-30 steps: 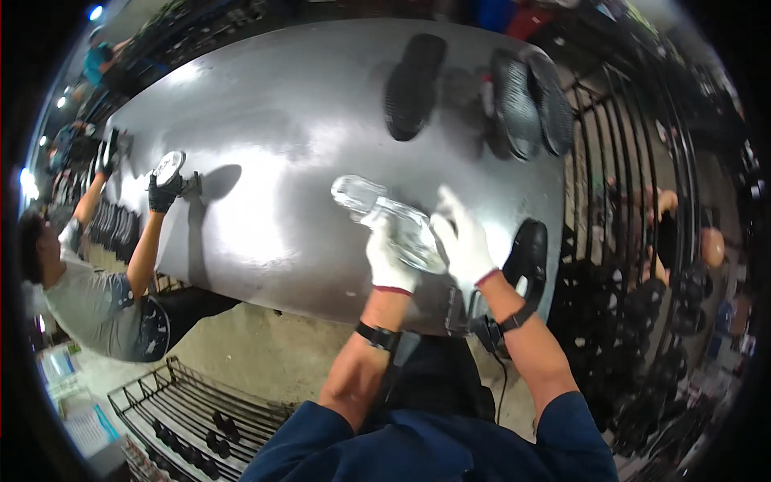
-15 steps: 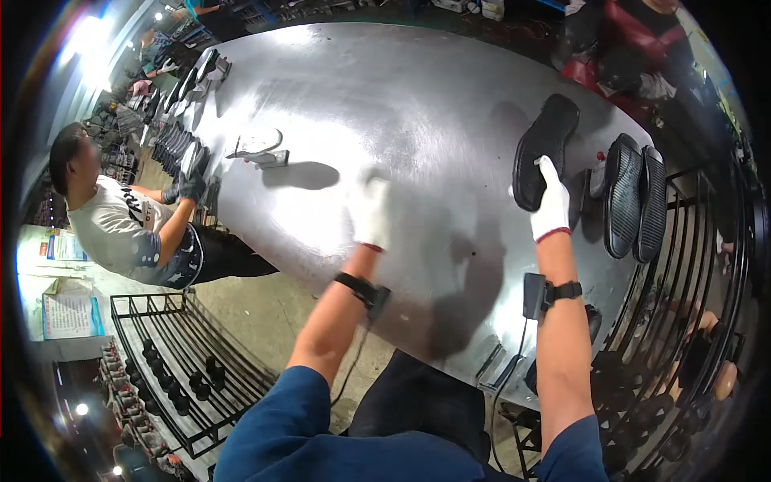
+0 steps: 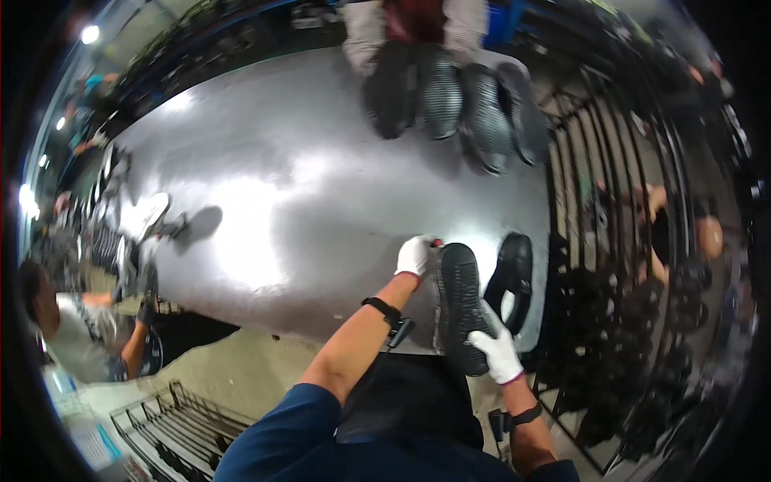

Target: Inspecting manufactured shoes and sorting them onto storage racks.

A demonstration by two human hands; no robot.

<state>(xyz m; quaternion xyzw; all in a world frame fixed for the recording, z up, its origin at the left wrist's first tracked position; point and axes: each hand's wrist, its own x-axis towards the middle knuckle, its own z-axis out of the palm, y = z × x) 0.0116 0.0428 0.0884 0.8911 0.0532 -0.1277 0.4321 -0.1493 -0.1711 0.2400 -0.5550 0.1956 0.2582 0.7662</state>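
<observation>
Head view: the white-gloved right hand (image 3: 499,353) has its fingers closed around the lower end of a black, elongated, rubber-looking shoe sole (image 3: 462,301), thumb over the edge, ridged tread facing up. Sole sits at the near edge of the grey metal table (image 3: 321,201), toward its near right corner, lower end overhanging the edge. White-gloved left hand (image 3: 413,257) is just beside the sole's upper end, next to a small red knob-like part (image 3: 436,243); fingers look curled, can't tell if they grip anything. Shiny strip shows along the sole's left side, mostly hidden.

Change: half a second ago the right hand was on a dark sole further up the table's right side and the left was well apart; now both hands are at the near edge around one sole, so handling has shifted close to the body.

Black shoe-shaped piece (image 3: 518,249) lies right of the sole, near the right edge. Four dark ridged soles (image 3: 487,120) line the far right corner; a co-worker's pale sleeves (image 3: 365,36) now reach in there over the far edge.
</observation>
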